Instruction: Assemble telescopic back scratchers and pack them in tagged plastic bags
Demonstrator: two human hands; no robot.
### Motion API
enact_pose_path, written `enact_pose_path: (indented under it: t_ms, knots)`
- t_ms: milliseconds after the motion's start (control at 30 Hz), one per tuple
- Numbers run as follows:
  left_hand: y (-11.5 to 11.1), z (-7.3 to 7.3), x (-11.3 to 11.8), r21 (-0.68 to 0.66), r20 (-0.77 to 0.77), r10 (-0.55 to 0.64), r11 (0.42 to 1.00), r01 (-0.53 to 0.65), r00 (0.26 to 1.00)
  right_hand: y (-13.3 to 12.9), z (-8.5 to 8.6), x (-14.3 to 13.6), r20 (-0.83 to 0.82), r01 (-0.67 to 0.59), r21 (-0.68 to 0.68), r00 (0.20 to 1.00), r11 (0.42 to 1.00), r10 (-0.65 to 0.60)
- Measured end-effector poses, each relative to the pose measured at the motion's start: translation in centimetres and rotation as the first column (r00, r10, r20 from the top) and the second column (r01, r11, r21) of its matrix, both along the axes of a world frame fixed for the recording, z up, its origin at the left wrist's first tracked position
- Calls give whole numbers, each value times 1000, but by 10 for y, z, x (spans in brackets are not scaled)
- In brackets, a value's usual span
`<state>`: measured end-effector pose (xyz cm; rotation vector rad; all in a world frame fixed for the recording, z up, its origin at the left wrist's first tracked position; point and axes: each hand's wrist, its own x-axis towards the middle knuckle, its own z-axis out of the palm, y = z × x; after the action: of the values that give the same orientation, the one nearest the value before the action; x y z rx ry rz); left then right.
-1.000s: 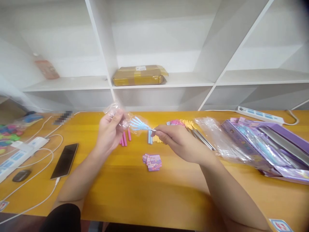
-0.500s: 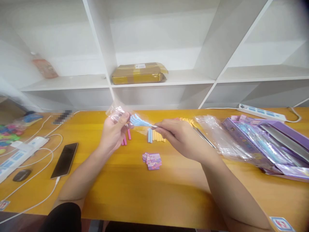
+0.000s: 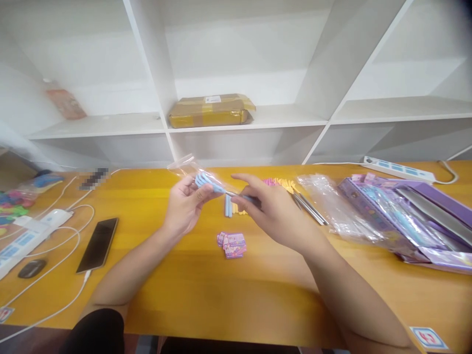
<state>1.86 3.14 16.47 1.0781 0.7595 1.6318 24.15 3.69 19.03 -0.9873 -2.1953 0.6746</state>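
Observation:
A light-blue, finger-shaped head of a back scratcher (image 3: 207, 181) lies at my left hand (image 3: 186, 202), whose thumb presses against it. A clear plastic bag (image 3: 184, 164) is pinched in that same hand and rises behind the head; whether the head is inside it I cannot tell. My right hand (image 3: 271, 204) grips the thin metal rod of the scratcher, with its index finger stretched out. Beneath the hands are light-blue sticks (image 3: 228, 206) and yellow sticks (image 3: 241, 212), partly covered. Nearer me lies a small pile of purple-pink cards (image 3: 234, 245).
To the right are yellow and pink heads with metal rods (image 3: 311, 209), flat clear bags (image 3: 337, 209) and an open purple box (image 3: 401, 221). At left lie a phone (image 3: 98, 245), cables and a power strip (image 3: 33, 236). A taped carton (image 3: 212, 110) sits on the shelf.
My left hand has moved right and its thumb now rests on the blue head. The head looks more curled together and tilted. My right index finger has lifted.

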Motion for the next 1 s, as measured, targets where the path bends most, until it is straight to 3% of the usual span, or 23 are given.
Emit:
enact_pose_path:
  t_ms: [133, 267, 400, 667, 1000]
  knots:
    - [1, 3, -2, 14, 11, 1, 1000, -1, 1000, -2, 1, -1, 26, 34, -31, 999, 999, -33]
    - [6, 16, -18, 104, 75, 90, 990, -97, 993, 1, 11, 9, 167, 51, -48, 985, 998, -42]
    - [11, 22, -30, 143, 129, 127, 979, -145, 983, 5, 15, 16, 167, 25, -55, 986, 998, -16]
    - [9, 11, -17, 115, 98, 61, 991, -73, 993, 7, 6, 8, 123, 31, 10, 992, 999, -32]
    - [5, -6, 0, 67, 44, -37, 997, 34, 998, -7, 7, -5, 85, 34, 16, 996, 999, -35]
